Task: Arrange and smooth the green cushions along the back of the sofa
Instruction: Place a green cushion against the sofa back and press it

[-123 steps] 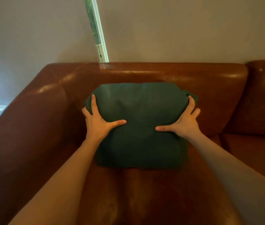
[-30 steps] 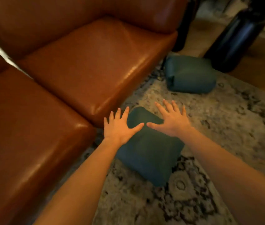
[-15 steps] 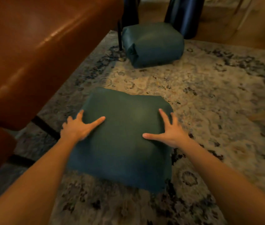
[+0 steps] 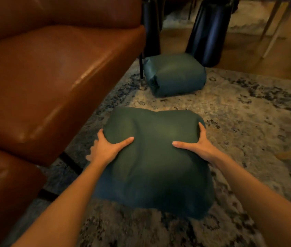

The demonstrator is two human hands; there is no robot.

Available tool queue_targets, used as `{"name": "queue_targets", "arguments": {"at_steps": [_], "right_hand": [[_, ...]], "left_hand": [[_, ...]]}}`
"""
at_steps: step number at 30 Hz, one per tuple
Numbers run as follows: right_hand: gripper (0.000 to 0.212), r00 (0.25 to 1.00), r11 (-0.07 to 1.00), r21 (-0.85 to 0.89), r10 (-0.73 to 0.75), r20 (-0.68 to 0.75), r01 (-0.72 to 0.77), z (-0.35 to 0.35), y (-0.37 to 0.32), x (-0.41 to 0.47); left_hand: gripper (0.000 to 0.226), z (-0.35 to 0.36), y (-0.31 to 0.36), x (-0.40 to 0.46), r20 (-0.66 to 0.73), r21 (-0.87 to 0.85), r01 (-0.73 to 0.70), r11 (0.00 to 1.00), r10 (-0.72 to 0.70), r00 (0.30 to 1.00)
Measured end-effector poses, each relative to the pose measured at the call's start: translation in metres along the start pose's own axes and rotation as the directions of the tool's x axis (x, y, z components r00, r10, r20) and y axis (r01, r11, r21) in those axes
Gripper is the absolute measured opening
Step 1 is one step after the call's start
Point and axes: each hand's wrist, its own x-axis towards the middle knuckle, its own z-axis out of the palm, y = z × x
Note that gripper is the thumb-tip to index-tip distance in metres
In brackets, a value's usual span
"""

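Left hand [image 4: 105, 150] clamped on the left edge of the near green cushion [image 4: 151, 161] — thumb laid across the top face, pointing inward, fingers wrapped round the side and mostly hidden beneath, their tips only a pale blur at the edge. Right hand [image 4: 197, 146] mirrored on the opposite edge: thumb stretched flat over the top, fingers curled down round the right corner, out of sight past the knuckles. Fabric dented and bulging between the two thumbs.

Hard to tell whether the cushion rests on the patterned rug [image 4: 248, 122] or sits just clear of it; underside and near edge lost in shadow. Both forearms running in from the bottom corners, cut off by the frame.

Second green cushion [image 4: 174, 75] lying on the rug farther out, well apart from the held one, just beside a thin black sofa leg [image 4: 141, 66]. Brown leather sofa [image 4: 48, 72] filling the left side — seat fronts only, backrest cropped at the top, another dark leg and a base rail showing under the seat near the left wrist. Narrow strip of rug between sofa front and held cushion. Two dark glossy upright shapes [image 4: 210, 29] behind the far cushion, tops cut off, nature unclear. Pale slim legs [image 4: 273, 32] at upper right, likewise cropped. Open rug to the right of the hands and ahead, between the two cushions.
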Motion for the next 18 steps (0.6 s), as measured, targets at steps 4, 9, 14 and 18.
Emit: {"name": "queue_targets", "arguments": {"at_steps": [4, 9, 14, 18], "right_hand": [[0.136, 0.991, 0.991, -0.02, -0.133, -0.007, 0.133, -0.05, -0.102, -0.026], [0.143, 0.965, 0.96, -0.116, -0.26, -0.02, 0.256, -0.081, -0.257, -0.058], [0.137, 0.917, 0.911, -0.135, -0.372, 0.142, 0.39, -0.044, -0.412, -0.076], [0.134, 0.827, 0.849, -0.13, -0.448, 0.339, 0.513, 0.034, -0.512, -0.091]], "left_hand": [[0.144, -0.046, 0.075, -0.032, -0.081, -0.12, -0.033, 0.992, 0.023, 0.996], [0.14, -0.144, 0.175, -0.065, -0.218, -0.222, -0.058, 0.973, 0.009, 0.976], [0.156, -0.287, 0.225, -0.087, -0.36, -0.316, -0.046, 0.948, -0.075, 0.93], [0.159, -0.406, 0.217, -0.11, -0.508, -0.357, -0.01, 0.934, -0.185, 0.841]]}}
